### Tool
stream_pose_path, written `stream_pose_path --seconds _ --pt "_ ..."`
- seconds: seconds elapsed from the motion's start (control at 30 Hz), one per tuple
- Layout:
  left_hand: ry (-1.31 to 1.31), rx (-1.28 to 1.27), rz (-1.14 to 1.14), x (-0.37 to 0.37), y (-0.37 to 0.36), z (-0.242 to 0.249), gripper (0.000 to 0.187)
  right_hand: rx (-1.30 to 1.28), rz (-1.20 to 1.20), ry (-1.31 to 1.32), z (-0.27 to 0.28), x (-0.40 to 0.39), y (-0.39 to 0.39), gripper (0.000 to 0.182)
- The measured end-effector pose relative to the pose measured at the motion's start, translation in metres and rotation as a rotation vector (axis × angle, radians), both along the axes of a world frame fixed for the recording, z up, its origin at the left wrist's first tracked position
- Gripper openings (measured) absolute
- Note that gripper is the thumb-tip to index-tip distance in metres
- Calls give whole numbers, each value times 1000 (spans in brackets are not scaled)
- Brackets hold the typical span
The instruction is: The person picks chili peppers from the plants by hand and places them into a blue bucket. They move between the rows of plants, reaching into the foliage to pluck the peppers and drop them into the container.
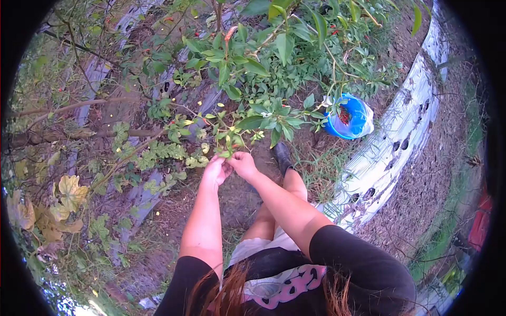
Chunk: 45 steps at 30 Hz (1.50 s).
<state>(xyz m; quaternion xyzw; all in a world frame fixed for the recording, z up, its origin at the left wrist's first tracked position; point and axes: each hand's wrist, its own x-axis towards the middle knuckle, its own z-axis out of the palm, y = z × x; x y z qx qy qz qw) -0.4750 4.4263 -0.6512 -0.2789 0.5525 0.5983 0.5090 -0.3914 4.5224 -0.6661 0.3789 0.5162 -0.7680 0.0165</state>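
Both hands meet at the lower end of a leafy chili pepper plant [258, 120], in the middle of the head view. My left hand [215, 169] is turned partly palm up, its fingers curled against a small green sprig [226, 153]. From the other side, my right hand [244, 164] pinches at the same spot, thumb and fingers together. What lies between its fingertips is too small and hidden to make out. A bit of red shows among the leaves just above the fingers. Right of the plant stands a blue bucket [328, 126] with red chili peppers [344, 116] inside.
A pale plastic mulch strip [392, 152] with dark holes curves down the right side. Bare branches [79, 105] and a yellowing broad-leaved vine [71, 196] crowd the left. My dark boot [283, 157] stands on soil beside grass. Something red [479, 221] lies at the far right.
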Motion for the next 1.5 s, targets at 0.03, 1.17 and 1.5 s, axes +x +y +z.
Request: stream_pose_path --seconds 0.03,1.17,1.5 --pt "37 -17 -10 0 -4 -4 14 9 8 15 1 -2 -4 11" --pt "215 -208 -42 2 -38 -2 10 112 208 127 24 -24 3 25" --pt "62 -60 62 0 -31 3 15 173 380 -111 27 -27 19 28"
